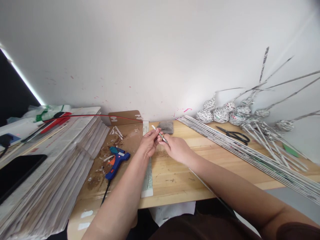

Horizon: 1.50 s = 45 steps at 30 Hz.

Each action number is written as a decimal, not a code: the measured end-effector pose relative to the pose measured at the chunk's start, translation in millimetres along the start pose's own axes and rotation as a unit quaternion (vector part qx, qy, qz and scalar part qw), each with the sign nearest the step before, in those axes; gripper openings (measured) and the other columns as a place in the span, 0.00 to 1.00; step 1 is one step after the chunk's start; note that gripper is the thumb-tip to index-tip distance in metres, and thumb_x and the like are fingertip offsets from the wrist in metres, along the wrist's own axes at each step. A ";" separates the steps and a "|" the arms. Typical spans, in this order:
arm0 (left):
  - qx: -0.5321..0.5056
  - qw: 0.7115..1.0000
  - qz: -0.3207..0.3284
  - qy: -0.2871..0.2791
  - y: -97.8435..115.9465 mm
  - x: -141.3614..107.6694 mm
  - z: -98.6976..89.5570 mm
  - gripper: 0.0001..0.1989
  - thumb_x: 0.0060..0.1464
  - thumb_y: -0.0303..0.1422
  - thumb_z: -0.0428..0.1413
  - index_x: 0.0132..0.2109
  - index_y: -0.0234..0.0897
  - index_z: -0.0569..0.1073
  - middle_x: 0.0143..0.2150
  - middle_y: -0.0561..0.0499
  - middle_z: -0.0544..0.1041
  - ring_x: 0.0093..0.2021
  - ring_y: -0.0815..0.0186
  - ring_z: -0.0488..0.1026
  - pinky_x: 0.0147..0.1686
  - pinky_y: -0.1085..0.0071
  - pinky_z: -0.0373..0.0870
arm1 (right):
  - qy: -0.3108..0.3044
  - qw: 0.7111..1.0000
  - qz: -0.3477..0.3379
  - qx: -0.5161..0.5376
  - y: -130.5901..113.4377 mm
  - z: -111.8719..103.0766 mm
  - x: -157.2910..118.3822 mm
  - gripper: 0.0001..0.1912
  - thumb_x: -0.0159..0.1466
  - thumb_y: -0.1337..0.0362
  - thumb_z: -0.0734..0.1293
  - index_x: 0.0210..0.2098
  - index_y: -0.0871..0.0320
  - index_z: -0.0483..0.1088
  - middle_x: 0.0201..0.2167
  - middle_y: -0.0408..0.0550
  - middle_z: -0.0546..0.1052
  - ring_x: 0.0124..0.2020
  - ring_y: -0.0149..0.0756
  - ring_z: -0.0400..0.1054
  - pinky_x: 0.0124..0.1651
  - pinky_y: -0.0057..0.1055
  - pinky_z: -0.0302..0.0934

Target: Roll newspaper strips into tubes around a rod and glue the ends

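Over the wooden table's middle, my left hand (150, 141) is closed, its thumb and fingers pinching a thin rolled-paper tube (162, 137) near its upper end. My right hand (176, 148) is closed round the same tube lower down, close beside the left. A long thin stick (202, 181) slants from under my right forearm toward my body; whether it is one piece with the tube is hidden. Beneath my left hand lies a printed paper strip (147, 186), partly covered by the hand and forearm. A grey cloth-like pad (167, 127) rests just behind my hands.
Left stand a blue glue gun (117, 163) on cardboard and a tall stack of newspaper sheets (82, 160) with a black phone (21, 171). Rightward lie a bundle of long paper tubes (240, 153), black scissors (233, 135) and several woven paper gourd shapes (221, 115) along the wall.
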State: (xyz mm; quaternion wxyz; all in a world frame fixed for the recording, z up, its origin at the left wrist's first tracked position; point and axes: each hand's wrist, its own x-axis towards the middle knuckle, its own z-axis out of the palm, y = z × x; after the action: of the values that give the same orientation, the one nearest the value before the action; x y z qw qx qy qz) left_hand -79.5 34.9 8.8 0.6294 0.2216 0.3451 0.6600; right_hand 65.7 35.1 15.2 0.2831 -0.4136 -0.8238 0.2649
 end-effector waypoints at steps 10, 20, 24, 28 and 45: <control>-0.026 0.999 -0.034 0.000 2.2 0.3 -1.6 0.03 0.52 0.25 0.59 0.34 0.28 0.74 0.26 0.51 0.76 0.19 0.80 0.69 0.21 0.87 0.69 | -0.290 0.748 0.186 0.567 4.6 -4.3 0.9 0.18 0.68 0.52 0.49 0.33 0.55 0.61 0.11 0.33 0.50 0.12 0.28 0.47 0.17 0.25 0.45; -0.005 0.998 -0.046 -0.029 2.9 1.0 -2.8 0.04 0.52 0.27 0.59 0.33 0.28 0.74 0.26 0.51 0.75 0.18 0.80 0.68 0.20 0.87 0.68 | -0.269 0.667 0.226 0.657 -3.4 0.6 7.4 0.17 0.68 0.53 0.54 0.27 0.56 0.56 0.11 0.34 0.51 0.13 0.27 0.46 0.19 0.25 0.42; -0.023 0.999 -0.035 -0.029 5.2 0.2 -2.1 0.05 0.52 0.28 0.60 0.32 0.29 0.73 0.26 0.51 0.74 0.18 0.80 0.67 0.17 0.88 0.66 | -0.299 0.596 0.232 0.708 -1.0 -3.7 -5.2 0.18 0.70 0.55 0.50 0.28 0.56 0.58 0.13 0.36 0.51 0.14 0.28 0.47 0.21 0.26 0.41; -0.009 0.999 -0.029 -0.046 5.2 -1.3 -1.1 0.07 0.50 0.30 0.61 0.33 0.29 0.73 0.27 0.50 0.74 0.18 0.80 0.66 0.16 0.88 0.64 | -0.292 0.623 0.240 0.684 0.8 -4.2 -9.0 0.17 0.69 0.54 0.51 0.29 0.56 0.59 0.12 0.36 0.53 0.14 0.28 0.47 0.21 0.26 0.41; -0.030 0.999 0.013 0.012 7.0 0.5 -0.3 0.06 0.56 0.27 0.56 0.33 0.28 0.74 0.25 0.50 0.73 0.19 0.79 0.67 0.19 0.87 0.68 | -0.162 0.878 0.195 0.407 11.9 -15.3 -39.9 0.19 0.65 0.49 0.56 0.28 0.56 0.62 0.11 0.33 0.54 0.12 0.27 0.47 0.19 0.26 0.45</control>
State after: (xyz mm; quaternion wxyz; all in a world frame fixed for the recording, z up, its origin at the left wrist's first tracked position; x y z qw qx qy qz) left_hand -84.5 35.6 13.7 0.6228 0.1987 0.3298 0.6811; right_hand 102.4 11.2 8.0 0.2320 -0.3654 -0.5804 0.6898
